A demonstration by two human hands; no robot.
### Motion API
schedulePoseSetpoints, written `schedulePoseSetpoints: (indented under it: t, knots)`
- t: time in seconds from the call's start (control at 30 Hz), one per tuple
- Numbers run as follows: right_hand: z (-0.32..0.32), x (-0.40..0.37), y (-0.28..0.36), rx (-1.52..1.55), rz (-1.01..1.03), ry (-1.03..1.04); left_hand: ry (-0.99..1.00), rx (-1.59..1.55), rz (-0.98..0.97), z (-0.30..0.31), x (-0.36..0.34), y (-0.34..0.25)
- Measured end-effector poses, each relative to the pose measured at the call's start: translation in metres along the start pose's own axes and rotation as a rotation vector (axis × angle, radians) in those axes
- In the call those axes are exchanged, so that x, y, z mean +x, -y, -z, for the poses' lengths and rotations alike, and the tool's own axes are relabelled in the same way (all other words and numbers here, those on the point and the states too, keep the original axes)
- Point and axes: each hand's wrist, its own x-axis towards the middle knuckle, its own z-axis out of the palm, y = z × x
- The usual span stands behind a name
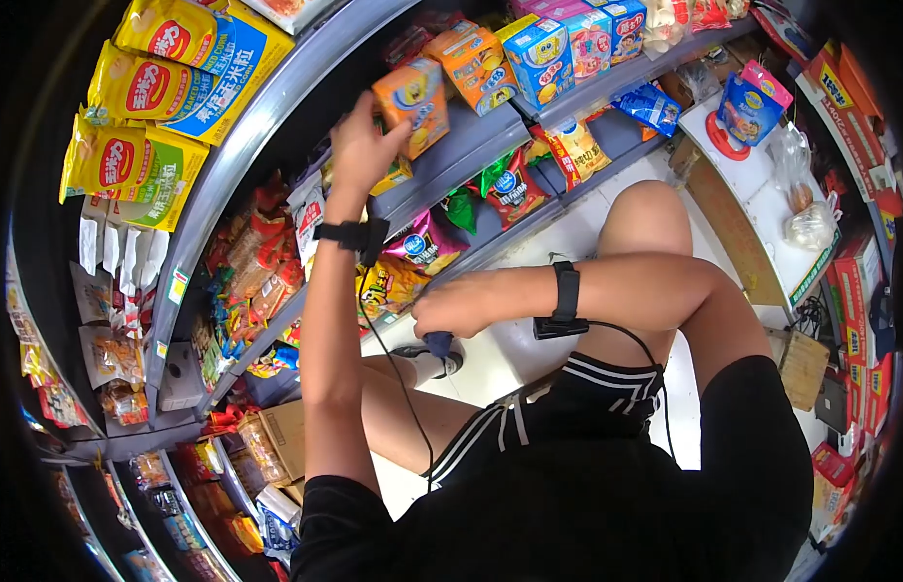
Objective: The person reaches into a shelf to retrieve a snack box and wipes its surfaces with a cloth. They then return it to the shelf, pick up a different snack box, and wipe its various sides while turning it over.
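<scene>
My left hand (pixel 364 150) is closed on the left side of an orange snack box (pixel 415 105) with a yellow cartoon figure, at the shelf's front edge. Beside it on the shelf stands a similar orange box (pixel 474 68), with blue cartoon boxes (pixel 538 63) further right. Part of another box (pixel 393 177) shows beneath the held one. Lower down, my right hand (pixel 461 305) is closed round a bunched dark blue cloth (pixel 438 343), most of it hidden by the fingers. That hand is in front of the lower shelf's snack bags (pixel 422 242).
Yellow corn snack bags (pixel 146 126) hang at upper left. A white-topped table (pixel 752 184) with a blue pouch (pixel 752 105) is at right. Cartons (pixel 281 436) stand at lower left. My bent knee (pixel 645 218) is close to the shelves, and thin cables run from both wristbands.
</scene>
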Motion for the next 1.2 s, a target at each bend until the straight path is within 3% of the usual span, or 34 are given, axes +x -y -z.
schedulePoseSetpoints:
  t: [0.03, 0.07, 0.13, 0.2, 0.27, 0.33, 0.37, 0.4, 0.47, 0.57, 0.6, 0.67, 0.8, 0.87, 1.03, 1.2]
  knots:
    - [0.000, 0.000, 0.000, -0.018, 0.002, 0.002, -0.134, -0.055, -0.099, 0.008, -0.011, -0.006]
    - [0.001, 0.000, -0.001, -0.017, 0.000, 0.005, -0.158, -0.080, -0.079, 0.020, -0.023, -0.011]
    - [0.003, 0.000, 0.000, -0.004, 0.053, -0.047, -0.161, -0.450, 0.030, 0.036, -0.056, -0.007]
    - [0.010, -0.003, 0.006, 0.013, 0.084, -0.065, -0.213, -0.598, 0.185, 0.050, -0.098, -0.006]
    - [0.018, -0.006, 0.012, 0.025, 0.117, -0.080, -0.331, -0.658, 0.190, 0.049, -0.132, 0.013]
    - [0.023, -0.009, 0.017, 0.158, 0.250, -0.146, -0.346, -1.068, 0.306, 0.042, -0.166, 0.034]
    - [0.022, -0.010, 0.020, 0.163, 0.248, -0.131, -0.322, -1.284, 0.564, 0.039, -0.185, 0.047]
    - [0.022, -0.010, 0.022, 0.191, 0.322, -0.233, -0.184, -1.415, 0.478, 0.046, -0.188, 0.029]
    - [0.027, -0.012, 0.028, 0.216, 0.390, -0.321, -0.228, -1.561, 0.466, 0.034, -0.192, 0.027]
    - [0.047, -0.019, 0.030, 0.109, 0.402, -0.621, -0.174, -1.550, 0.456, 0.018, -0.198, 0.040]
    - [0.053, -0.019, 0.026, 0.086, 0.395, -0.603, -0.135, -1.659, 0.510, 0.011, -0.202, 0.046]
    - [0.061, -0.023, 0.017, 0.078, 0.267, -0.822, -0.110, -1.815, 0.587, -0.001, -0.205, 0.036]
    - [0.059, -0.020, -0.017, -0.014, 0.045, -0.825, 0.054, -1.778, 0.664, -0.001, -0.212, 0.012]
    - [0.061, -0.021, -0.030, -0.055, -0.022, -0.776, -0.078, -1.687, 0.719, -0.005, -0.213, 0.001]
    - [0.072, -0.016, -0.041, 0.101, -0.172, -0.794, -0.181, -1.840, 0.882, -0.013, -0.212, -0.008]
    - [0.073, -0.010, -0.036, 0.145, -0.125, -0.691, -0.273, -1.950, 0.785, -0.010, -0.206, 0.003]
